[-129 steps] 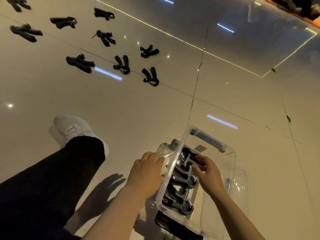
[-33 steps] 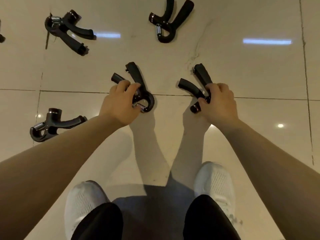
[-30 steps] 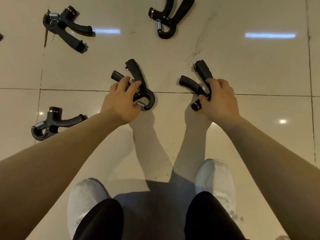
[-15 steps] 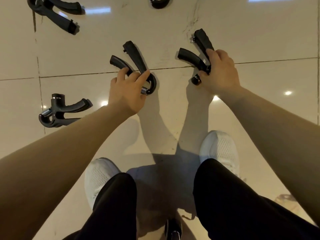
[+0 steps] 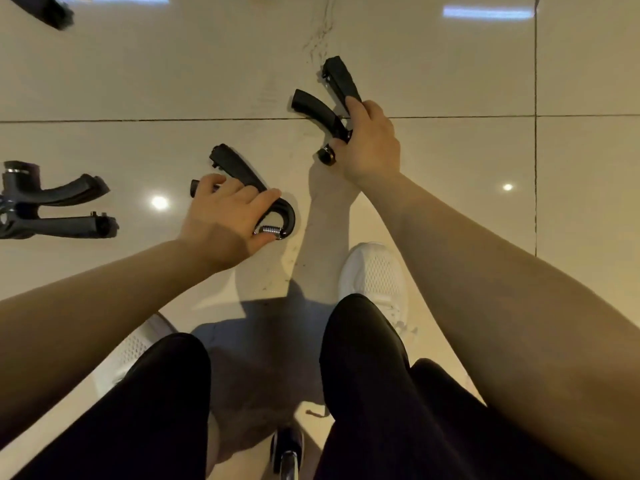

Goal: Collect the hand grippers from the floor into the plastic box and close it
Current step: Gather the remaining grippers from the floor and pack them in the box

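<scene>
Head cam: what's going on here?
A person is bent over a tiled floor, collecting black hand grippers. The left hand holds one gripper near its spring end; the right hand holds another by its handles. Whether either has left the floor isn't clear. A third gripper lies on the floor at the left edge, and part of another shows top left. The plastic box is not in view.

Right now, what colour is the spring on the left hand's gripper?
Shiny silver spring, clearest in the head view.
</scene>
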Available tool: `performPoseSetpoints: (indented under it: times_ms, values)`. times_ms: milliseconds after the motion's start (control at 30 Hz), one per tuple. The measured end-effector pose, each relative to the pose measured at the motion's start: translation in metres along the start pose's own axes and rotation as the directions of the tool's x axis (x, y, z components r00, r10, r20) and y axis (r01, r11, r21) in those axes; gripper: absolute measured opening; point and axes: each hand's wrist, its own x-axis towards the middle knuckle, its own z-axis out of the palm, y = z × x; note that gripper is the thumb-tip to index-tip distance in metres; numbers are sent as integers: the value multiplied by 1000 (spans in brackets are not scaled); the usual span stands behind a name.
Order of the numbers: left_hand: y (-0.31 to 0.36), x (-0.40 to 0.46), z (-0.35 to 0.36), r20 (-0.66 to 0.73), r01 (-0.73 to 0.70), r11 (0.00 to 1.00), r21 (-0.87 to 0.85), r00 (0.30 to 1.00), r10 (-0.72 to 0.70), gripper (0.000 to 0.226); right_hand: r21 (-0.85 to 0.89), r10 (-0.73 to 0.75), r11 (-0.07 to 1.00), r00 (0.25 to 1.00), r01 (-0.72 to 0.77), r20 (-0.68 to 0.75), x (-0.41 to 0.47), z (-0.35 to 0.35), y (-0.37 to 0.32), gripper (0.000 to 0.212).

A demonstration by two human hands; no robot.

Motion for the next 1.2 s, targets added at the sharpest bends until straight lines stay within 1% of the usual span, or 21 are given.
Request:
performPoseSetpoints:
  times_ms: [100, 200, 233, 267, 367, 400, 467, 533, 633, 800, 833, 933, 1067, 1133, 1200]
  values:
    - [4, -1, -2, 38, 29, 998, -47, 999, -28, 65, 14, 3, 1000, 1000, -3, -14, -1, 2, 3, 62]
    - [-10, -1, -8, -43, 27, 994, -106, 999, -32, 59, 32, 9, 999, 1000, -9, -12, -1, 4, 7, 64]
    - [-18, -2, -8, -70, 29, 992, -122, 997, -37, 60, 39, 12, 999, 1000, -12, -12, 0, 5, 7, 64]
    - [-28, -3, -6, -68, 34, 992, -125, 997, -43, 64, 47, 16, 999, 1000, -15, -12, 0, 7, 7, 64]
    - [-51, -6, -2, 61, 41, 996, -81, 997, -36, 81, 53, 17, 998, 1000, -17, -4, -1, 9, 6, 66]
    - [-54, -6, -1, 76, 36, 997, -62, 997, -31, 83, 53, 14, 998, 1000, -15, 1, -2, 8, 6, 66]
    - [-56, -5, -1, 34, 11, 998, -64, 999, -9, 74, 67, 14, 998, 1000, -15, 13, -5, 7, 6, 67]
    - [-54, -2, -1, 7, 20, 994, -105, 1000, -19, 69, 75, 24, 997, 1000, -26, 18, -8, 5, 6, 68]
    - [-53, -3, -4, 11, 59, 988, -145, 998, -58, 70, 82, 41, 996, 999, -43, 18, -14, 3, 6, 71]
    - [-52, -17, 0, 12, 143, 983, -117, 990, -143, 75, 101, 6, 995, 998, -12, 56, -19, 5, 16, 75]
    - [-52, -21, 2, 22, 160, 981, -113, 987, -159, 77, 89, -18, 996, 998, 13, 63, -22, 6, 19, 76]
    - [-50, -31, 5, 77, 178, 980, -92, 982, -171, 83, -20, -97, 995, 993, 98, 61, -37, 11, 31, 77]
    - [-45, -42, 5, 104, 217, 972, -89, 973, -207, 82, -46, -125, 991, 991, 123, -44, -55, 18, 38, 63]
    - [-39, -48, 5, 135, 261, 960, -98, 960, -247, 83, -69, -150, 987, 987, 146, -54, -61, 20, 41, 60]
    - [-32, -55, 2, 130, 298, 944, -140, 951, -280, 83, -91, -165, 983, 985, 160, -46, -68, 21, 45, 60]
